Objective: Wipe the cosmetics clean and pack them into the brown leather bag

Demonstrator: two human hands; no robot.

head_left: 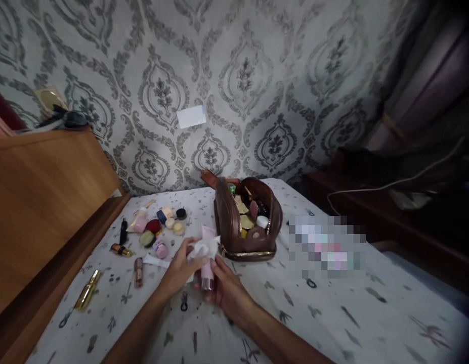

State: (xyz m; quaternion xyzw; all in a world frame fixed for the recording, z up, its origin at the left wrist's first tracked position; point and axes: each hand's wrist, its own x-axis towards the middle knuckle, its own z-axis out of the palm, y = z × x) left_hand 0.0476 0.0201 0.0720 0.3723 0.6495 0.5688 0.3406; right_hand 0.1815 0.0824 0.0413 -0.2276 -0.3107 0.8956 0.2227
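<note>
A pale pink tube (207, 273) with a silvery cap points toward me, held by my right hand (231, 289), whose fingers wrap its lower part. My left hand (182, 268) pinches a white crumpled wipe or tissue (206, 248) against the tube's middle. Just behind them stands an open brown leather bag (234, 222), full of jars, compacts and other small items. A white tube (156, 262) lies to the left of my left hand, beside a purple-and-pink bottle (160, 247).
Jars, a red round container (154, 226), a small brown bottle (138, 273) and a gold bottle (88, 290) lie on the patterned sheet (287, 323) at left. A wooden board (48, 202) borders the left side. A blurred-out patch covers something at right.
</note>
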